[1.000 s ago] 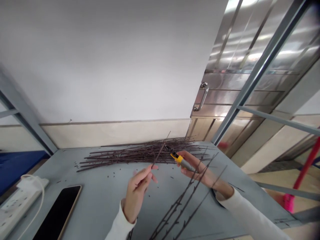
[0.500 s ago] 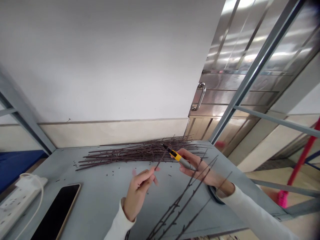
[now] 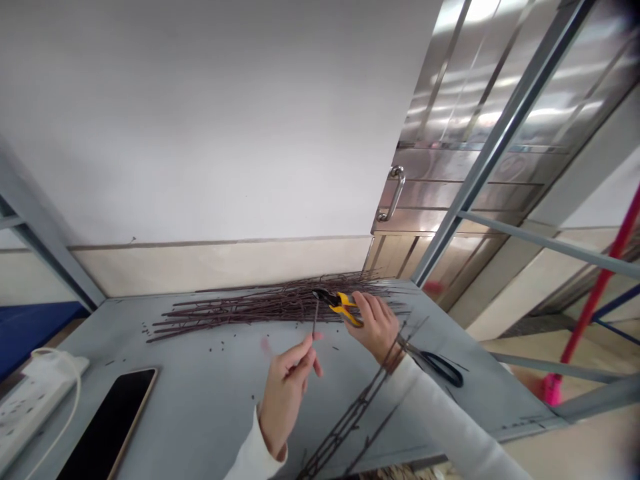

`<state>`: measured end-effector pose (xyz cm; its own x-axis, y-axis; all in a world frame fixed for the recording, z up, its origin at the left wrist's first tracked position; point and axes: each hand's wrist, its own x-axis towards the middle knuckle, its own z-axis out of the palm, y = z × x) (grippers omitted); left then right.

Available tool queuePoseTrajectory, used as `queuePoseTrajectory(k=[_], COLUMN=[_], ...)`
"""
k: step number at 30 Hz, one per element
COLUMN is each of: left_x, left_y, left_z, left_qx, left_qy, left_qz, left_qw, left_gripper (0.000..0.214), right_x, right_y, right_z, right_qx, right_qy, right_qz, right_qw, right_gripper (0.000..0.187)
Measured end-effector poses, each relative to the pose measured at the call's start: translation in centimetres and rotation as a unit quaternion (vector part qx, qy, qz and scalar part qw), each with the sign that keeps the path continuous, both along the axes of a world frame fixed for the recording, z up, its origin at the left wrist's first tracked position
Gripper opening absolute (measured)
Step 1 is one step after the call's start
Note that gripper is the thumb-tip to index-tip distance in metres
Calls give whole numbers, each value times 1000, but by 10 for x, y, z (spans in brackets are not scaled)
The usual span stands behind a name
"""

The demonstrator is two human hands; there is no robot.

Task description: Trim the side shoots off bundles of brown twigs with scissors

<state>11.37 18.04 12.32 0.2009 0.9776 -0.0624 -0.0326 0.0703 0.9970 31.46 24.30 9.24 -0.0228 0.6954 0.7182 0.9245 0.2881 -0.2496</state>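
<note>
Swung round toward the twig, the yellow-handled side cutters (image 3: 341,305) sit in the right hand (image 3: 375,328), fingers closed round them, just beside the twig (image 3: 315,319) pinched in the left hand (image 3: 285,397), where a slip could nick those fingertips.

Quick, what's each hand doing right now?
Left hand: closed, pinching a thin twig.
Right hand: closed, holding yellow-handled cutters.

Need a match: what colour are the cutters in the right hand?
Yellow, with a black tip, on the cutters in the right hand; head view.
</note>
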Motion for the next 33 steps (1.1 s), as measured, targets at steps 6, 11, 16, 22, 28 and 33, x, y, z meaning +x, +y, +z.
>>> queuePoseTrajectory(k=[6,11,16,22,28,33], left_x=[-15,-31,-34,-37,-36,-35], left_y=[18,36,40,43,41,40], left_z=[-7,-10,-5,-9,-8,-10], left_qx=[26,48,48,49,-30,-68], left_qy=[13,15,35,43,5,-49], left_qz=[39,42,10,-32,-108,-178], left_qw=[999,998,998,997,994,980], left_gripper=[49,42,34,29,41,39], right_x=[-31,-36,-25,-8,-9,2], right_y=[-7,-19,-27,-27,-28,-20], right_z=[-3,-3,2,6,7,2], right_qx=[-171,-347,-472,-561,-394,-218], right_qy=[224,374,406,383,357,272], right_qz=[110,265,371,463,352,215], right_qw=[953,819,689,569,770,912], right_gripper=[26,17,26,26,28,43])
